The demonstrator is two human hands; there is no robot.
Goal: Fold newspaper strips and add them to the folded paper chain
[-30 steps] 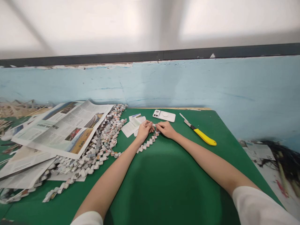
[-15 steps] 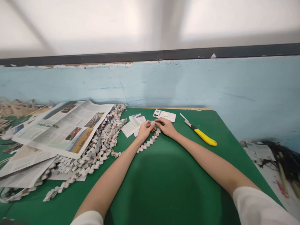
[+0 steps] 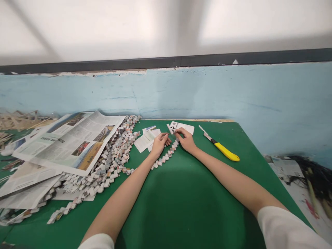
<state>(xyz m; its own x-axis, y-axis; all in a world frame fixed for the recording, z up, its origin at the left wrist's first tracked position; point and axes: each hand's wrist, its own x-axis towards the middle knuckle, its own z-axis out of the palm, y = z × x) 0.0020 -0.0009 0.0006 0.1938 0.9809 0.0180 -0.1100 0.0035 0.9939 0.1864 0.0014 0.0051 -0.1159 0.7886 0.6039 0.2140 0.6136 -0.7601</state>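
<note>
My right hand is closed in a pinch on a small white folded paper strip, which sticks up in front of the phone. Close by on the left, my left hand has its fingers curled with thumb and forefinger together; whatever may be between them is too small to make out. A zigzag chain of folded paper slants across the green table, beneath and between both hands. Partly behind my right hand lies a white phone. White cards rest beside my left hand.
To the right is a yellow-handled knife. A large heap of folded-paper chain covers the left side, under newspaper sheets. A blue wall rises behind the table. Clutter lies beyond the right edge.
My hands have moved slightly apart. The paper piece formerly between both sets of fingertips is gone from there, and a white strip now stands up at my right fingertips.
</note>
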